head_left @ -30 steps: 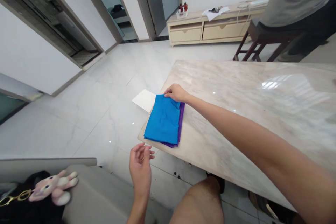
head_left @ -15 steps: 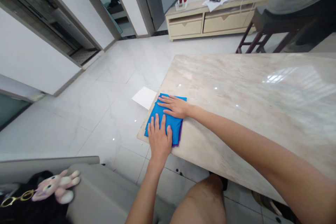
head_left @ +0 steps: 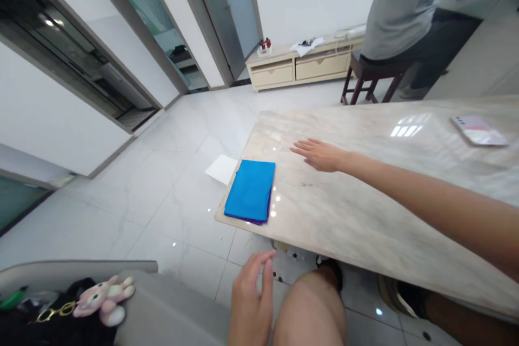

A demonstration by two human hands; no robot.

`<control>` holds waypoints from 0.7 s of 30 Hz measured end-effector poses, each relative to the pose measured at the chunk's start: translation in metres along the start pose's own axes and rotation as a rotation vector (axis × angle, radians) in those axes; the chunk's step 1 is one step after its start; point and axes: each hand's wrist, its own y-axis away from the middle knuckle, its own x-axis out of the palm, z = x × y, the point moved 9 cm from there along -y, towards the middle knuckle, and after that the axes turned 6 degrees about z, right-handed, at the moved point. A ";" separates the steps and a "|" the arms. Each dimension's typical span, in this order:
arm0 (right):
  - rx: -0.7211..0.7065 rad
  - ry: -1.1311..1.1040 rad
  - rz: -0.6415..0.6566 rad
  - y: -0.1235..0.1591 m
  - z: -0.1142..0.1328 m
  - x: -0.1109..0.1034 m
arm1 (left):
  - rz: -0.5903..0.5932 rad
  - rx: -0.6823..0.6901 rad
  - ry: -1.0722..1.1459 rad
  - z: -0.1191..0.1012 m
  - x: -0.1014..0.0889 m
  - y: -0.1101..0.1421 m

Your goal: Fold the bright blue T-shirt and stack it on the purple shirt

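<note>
A folded blue cloth [head_left: 251, 190] lies on a folded purple cloth [head_left: 265, 214] at the near left corner of the marble table [head_left: 365, 194]. My right hand [head_left: 318, 153] hovers flat over the table to the right of the cloths, fingers stretched out, holding nothing. Below the table edge, beside my knee, my left hand [head_left: 251, 297] hangs with its fingers loosely extended and empty. Neither hand touches the cloths.
A white sheet [head_left: 221, 168] lies on the floor beside the table corner. A phone [head_left: 478, 131] rests at the table's far right. A person sits on a wooden stool [head_left: 371, 75] behind. A pink plush toy [head_left: 103, 297] lies on a grey seat at lower left.
Both hands have lifted off the blue cloth. My right hand moved right over the table and my left hand dropped below the edge. The view tilted up.
</note>
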 end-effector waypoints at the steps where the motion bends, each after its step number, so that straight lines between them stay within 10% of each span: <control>1: 0.045 0.003 0.029 0.039 -0.007 -0.017 | -0.002 0.026 0.087 -0.021 0.004 0.018; 5: 0.367 -0.123 0.054 0.206 -0.016 -0.092 | -0.190 0.336 0.126 -0.115 0.020 0.063; 9: 0.578 -0.290 -0.229 0.380 0.051 -0.133 | -0.093 0.503 0.042 -0.181 0.045 0.068; 15: 1.015 -0.595 -0.592 0.587 0.218 -0.040 | 0.017 0.570 0.075 -0.235 0.073 0.074; 18: 1.137 -0.736 -0.688 0.596 0.280 0.027 | -0.025 0.640 -0.038 -0.253 0.092 0.088; 21: 1.163 -0.659 -0.785 0.562 0.291 0.055 | -0.080 0.707 -0.140 -0.261 0.103 0.095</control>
